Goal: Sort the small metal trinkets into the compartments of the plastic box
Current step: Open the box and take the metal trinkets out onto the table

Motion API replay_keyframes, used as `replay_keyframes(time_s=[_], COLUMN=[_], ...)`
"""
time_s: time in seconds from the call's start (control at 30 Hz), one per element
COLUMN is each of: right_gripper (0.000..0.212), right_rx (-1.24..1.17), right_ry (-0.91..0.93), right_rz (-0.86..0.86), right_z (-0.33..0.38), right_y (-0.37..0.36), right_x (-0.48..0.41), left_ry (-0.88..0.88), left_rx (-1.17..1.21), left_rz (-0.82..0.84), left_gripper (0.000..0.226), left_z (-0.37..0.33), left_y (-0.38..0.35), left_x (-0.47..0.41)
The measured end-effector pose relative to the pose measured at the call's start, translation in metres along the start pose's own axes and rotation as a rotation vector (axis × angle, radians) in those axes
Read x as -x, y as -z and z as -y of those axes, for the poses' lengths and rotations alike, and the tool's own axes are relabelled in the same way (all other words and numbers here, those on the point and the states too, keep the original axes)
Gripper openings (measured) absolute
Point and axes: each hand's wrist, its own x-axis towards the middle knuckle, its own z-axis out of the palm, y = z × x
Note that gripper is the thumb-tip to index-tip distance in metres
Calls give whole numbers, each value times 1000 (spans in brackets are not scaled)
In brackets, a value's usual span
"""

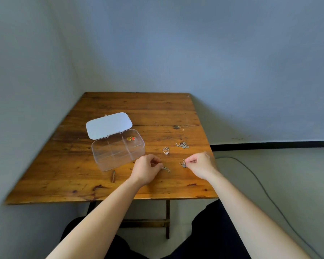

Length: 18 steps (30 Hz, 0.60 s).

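bare room: plain walls (pixel 176 43), wooden table (pixel 138 109)

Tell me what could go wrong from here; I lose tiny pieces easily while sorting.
1. The right hand pinches a trinket close to the table edge; a slip could drop it to the floor.
2. The chain could snag when lifted.
3. The left hand could nudge the clear box.

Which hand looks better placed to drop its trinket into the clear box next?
Probably the left hand: it pinches a small chain right beside the open plastic box. The right hand, pinching another trinket, sits farther from it.
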Motion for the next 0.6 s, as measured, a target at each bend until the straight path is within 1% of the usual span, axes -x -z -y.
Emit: replay_keyframes(time_s=[0.1,0.23,0.3,0.33,0.4,0.47,0.53,0.6], right_gripper=[14,20,23,23,21,23,25,27], right_rx=[100,93,91,76,34,54,89,139], right_ry=[22,59,105,125,170,239,319,388], right_rz=[-19,-18,-19,-24,-28,-22,-3,18], right_z=[8,30,45,54,72,91,110,129], right_y=[0,2,0,-2,-8,-15,-24,-34], right_x=[-4,-11,-16,-18,-23,-29,-37,-46], left_ry=[-93,-211,-219,-201,-132,-45,32,49], left_rx=[-74,-273,-418,-483,-579,-646,-661,-670], left_rz=[-80,-307,-396,-411,-382,-307,-239,-231], left_gripper=[11,11,16,20,25,31,38,44], left_z=[2,16,28,34,49,64,76,82], left_y=[16,49,66,73,85,91,93,91], left_x=[-2,-9,-15,-18,-23,-27,-27,-26])
